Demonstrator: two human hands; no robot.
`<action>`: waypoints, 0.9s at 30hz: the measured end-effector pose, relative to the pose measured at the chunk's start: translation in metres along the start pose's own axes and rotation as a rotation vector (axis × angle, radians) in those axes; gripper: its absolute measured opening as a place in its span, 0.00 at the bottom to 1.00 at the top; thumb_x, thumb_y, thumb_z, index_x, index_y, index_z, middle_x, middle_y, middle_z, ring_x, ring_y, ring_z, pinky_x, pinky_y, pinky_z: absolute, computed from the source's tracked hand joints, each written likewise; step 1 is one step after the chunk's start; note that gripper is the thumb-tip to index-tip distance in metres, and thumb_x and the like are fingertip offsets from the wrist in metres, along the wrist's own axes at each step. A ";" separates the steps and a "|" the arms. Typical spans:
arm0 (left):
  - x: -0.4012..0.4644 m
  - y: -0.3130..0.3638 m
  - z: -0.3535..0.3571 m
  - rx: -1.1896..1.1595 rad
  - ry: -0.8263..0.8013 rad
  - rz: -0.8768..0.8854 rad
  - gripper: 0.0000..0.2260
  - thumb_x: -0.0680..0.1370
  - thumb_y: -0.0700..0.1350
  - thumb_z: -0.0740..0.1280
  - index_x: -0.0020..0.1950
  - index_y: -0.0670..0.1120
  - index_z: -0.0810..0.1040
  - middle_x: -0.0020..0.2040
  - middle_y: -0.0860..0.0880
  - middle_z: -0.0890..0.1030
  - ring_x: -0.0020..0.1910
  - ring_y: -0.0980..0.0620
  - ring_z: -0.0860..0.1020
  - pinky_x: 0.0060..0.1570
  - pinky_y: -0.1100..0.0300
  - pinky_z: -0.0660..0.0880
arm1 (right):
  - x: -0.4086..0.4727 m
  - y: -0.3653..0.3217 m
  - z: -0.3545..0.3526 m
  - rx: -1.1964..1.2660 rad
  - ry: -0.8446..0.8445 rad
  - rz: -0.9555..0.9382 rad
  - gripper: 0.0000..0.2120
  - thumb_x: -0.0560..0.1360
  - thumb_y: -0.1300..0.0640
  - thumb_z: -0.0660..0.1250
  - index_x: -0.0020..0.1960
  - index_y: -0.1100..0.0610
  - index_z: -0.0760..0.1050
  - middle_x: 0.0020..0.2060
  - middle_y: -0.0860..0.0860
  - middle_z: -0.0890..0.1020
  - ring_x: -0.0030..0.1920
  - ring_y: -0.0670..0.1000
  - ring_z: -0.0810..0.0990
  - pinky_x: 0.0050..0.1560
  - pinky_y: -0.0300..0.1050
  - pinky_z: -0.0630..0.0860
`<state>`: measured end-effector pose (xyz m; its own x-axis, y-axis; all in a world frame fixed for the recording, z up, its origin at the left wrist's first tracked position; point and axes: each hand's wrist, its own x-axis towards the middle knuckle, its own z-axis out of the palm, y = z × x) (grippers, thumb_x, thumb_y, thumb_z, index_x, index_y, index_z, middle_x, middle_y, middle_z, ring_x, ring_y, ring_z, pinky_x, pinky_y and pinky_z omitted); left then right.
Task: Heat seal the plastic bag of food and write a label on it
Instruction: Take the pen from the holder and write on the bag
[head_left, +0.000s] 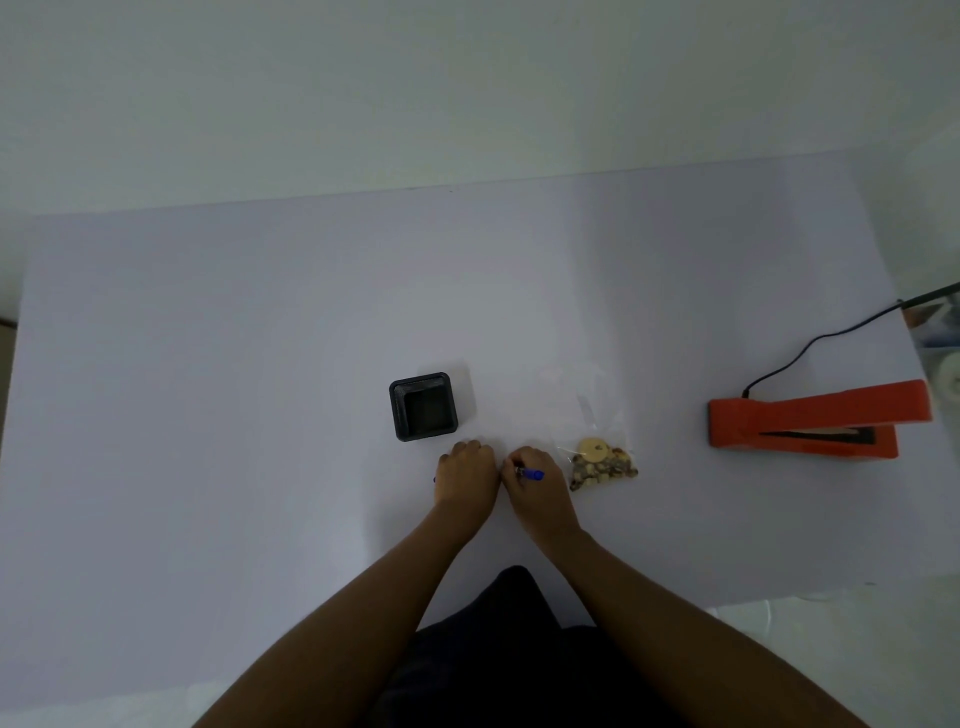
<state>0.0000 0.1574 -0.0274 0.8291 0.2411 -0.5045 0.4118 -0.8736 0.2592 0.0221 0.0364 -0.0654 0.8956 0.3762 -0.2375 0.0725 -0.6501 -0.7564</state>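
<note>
A clear plastic bag (597, 457) lies on the table just right of my hands, with nuts and a pale round biscuit at its near end. My right hand (535, 480) is closed around a blue pen (531, 473), whose end points right toward the bag. Touching it on the left, my left hand (466, 475) is a fist, and a small blue piece, apparently the pen's cap (435, 479), shows at its left edge. The orange heat sealer (810, 423) rests at the right with its jaw slightly raised.
A black square holder (423, 406) stands just beyond my left hand. The sealer's black cord (810, 348) runs off the table's right edge. The white table (260, 389) reaches to a pale wall behind.
</note>
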 end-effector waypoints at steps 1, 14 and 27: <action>0.000 0.000 0.000 -0.004 0.001 0.002 0.06 0.78 0.37 0.62 0.47 0.42 0.78 0.49 0.44 0.79 0.51 0.46 0.78 0.50 0.53 0.77 | -0.001 0.000 0.000 -0.002 0.002 0.003 0.06 0.78 0.64 0.65 0.42 0.61 0.75 0.36 0.53 0.77 0.38 0.50 0.74 0.42 0.27 0.67; 0.000 -0.001 0.000 -0.013 -0.004 0.003 0.05 0.77 0.36 0.64 0.46 0.42 0.78 0.48 0.44 0.79 0.50 0.46 0.78 0.49 0.54 0.76 | -0.006 -0.005 0.001 -0.046 -0.045 -0.026 0.06 0.79 0.63 0.64 0.43 0.60 0.75 0.37 0.55 0.78 0.39 0.51 0.74 0.42 0.43 0.73; -0.002 -0.001 -0.003 -0.012 -0.006 0.011 0.06 0.77 0.35 0.63 0.45 0.42 0.78 0.47 0.44 0.79 0.49 0.47 0.78 0.50 0.55 0.77 | -0.004 -0.010 0.002 -0.027 -0.067 0.022 0.10 0.80 0.61 0.63 0.41 0.63 0.76 0.37 0.58 0.78 0.39 0.52 0.73 0.42 0.42 0.70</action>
<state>-0.0009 0.1590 -0.0245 0.8312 0.2294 -0.5065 0.4077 -0.8708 0.2747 0.0169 0.0431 -0.0581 0.8659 0.4044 -0.2943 0.0663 -0.6761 -0.7339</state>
